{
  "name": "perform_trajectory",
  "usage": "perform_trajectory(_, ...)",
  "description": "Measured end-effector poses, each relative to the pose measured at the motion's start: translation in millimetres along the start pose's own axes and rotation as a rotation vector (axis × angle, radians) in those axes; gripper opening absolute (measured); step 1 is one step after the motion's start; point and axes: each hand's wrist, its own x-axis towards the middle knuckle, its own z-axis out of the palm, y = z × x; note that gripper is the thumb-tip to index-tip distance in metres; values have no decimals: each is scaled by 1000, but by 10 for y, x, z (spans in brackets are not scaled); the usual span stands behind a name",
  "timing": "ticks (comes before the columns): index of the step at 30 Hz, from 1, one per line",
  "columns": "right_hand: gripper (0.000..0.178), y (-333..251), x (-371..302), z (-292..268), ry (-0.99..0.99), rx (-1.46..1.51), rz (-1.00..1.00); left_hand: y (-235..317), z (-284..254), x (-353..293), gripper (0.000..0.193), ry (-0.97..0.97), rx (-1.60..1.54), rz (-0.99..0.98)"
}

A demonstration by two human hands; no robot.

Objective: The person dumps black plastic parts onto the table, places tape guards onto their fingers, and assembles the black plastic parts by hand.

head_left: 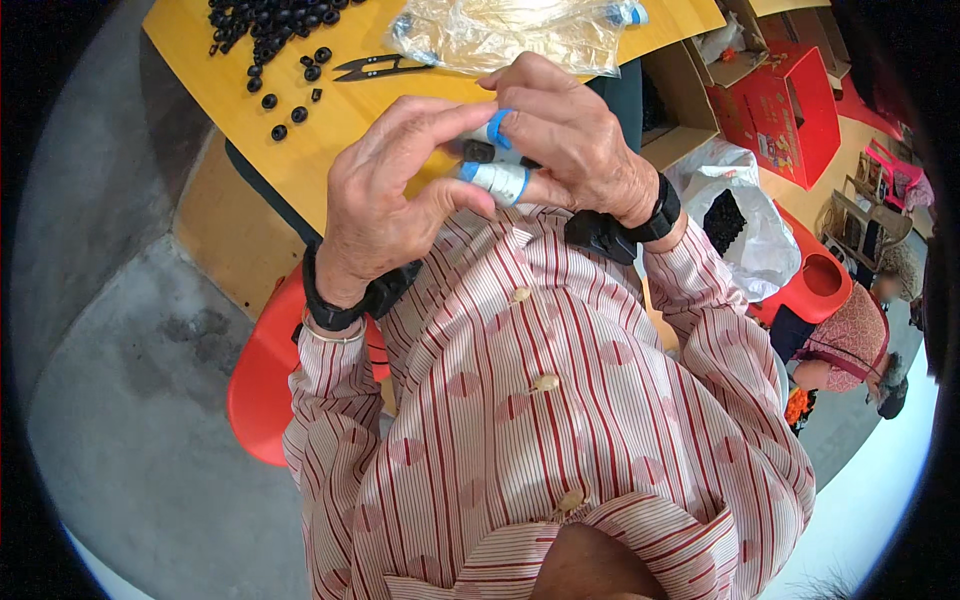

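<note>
My hands meet in front of my chest, over the near edge of the yellow table (260, 115). A small black plastic part (478, 151) shows between the fingers. My right hand (578, 140) pinches it between thumb and forefinger, both wrapped in white and blue tape (497, 184). Curled in from the other side, my left hand (395, 185) brings its thumb and forefinger up against the taped fingers. What its fingertips grip is hidden. Black thread snips (380, 68) lie on the table beyond my hands.
Loose black parts (265, 25) are heaped at the far left of the table, several scattered nearer. A clear plastic bag (510, 35) lies at the back. Right of me are a red box (775, 115), cardboard boxes (685, 140), a white sack (765, 255) of black pieces, and another person (850, 340).
</note>
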Motion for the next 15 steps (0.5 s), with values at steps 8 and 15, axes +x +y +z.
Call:
perform_trajectory(8,32,-42,-13,-25,-26,-8,-11,1,50,-12,51,54,0,58)
perform_trajectory(15,33,-45,-28,-91,-31,-138,-29,5,90,7,54,50,49,36)
